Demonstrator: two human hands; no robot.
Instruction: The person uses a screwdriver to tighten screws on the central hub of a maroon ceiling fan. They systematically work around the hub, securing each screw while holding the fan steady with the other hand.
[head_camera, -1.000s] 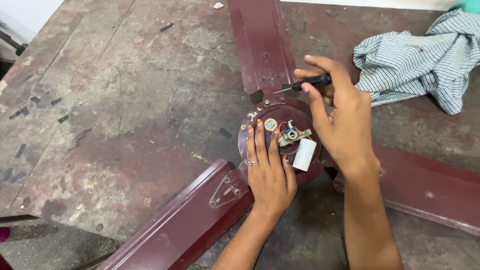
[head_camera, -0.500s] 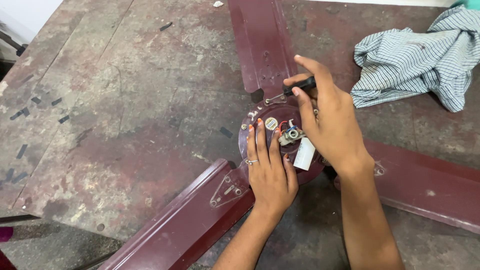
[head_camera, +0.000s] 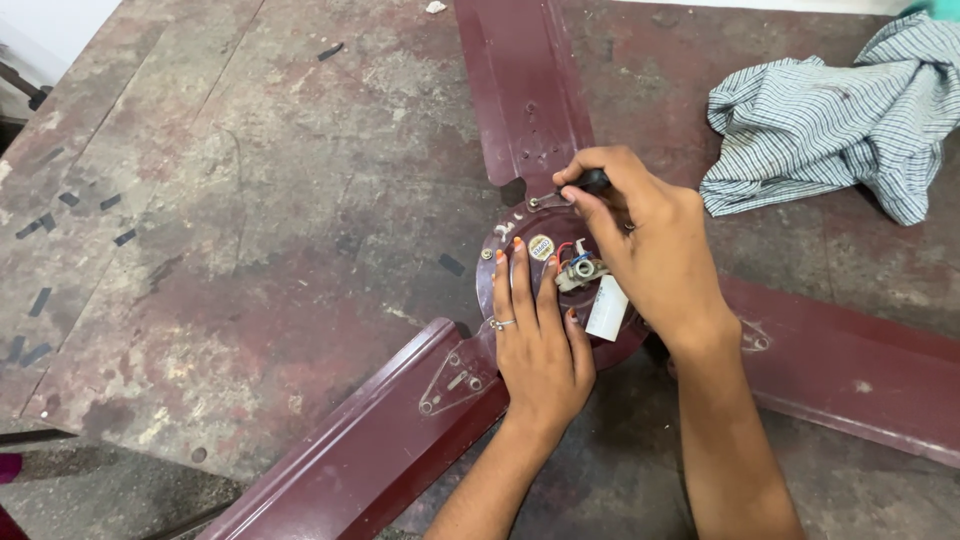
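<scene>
The left hand lies open and flat on the fan motor, unmoved. Beyond it, the right hand grips a black screwdriver, now shifted left onto a screw by the far blade. A striped cloth lies behind.

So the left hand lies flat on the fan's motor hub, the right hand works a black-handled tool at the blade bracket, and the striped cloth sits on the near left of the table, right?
Not quite. The head view shows the striped cloth at the far right of the table, not the near left. The rest holds: the left hand lies flat on the motor hub, and the right hand works a black-handled tool at the blade bracket.
</scene>
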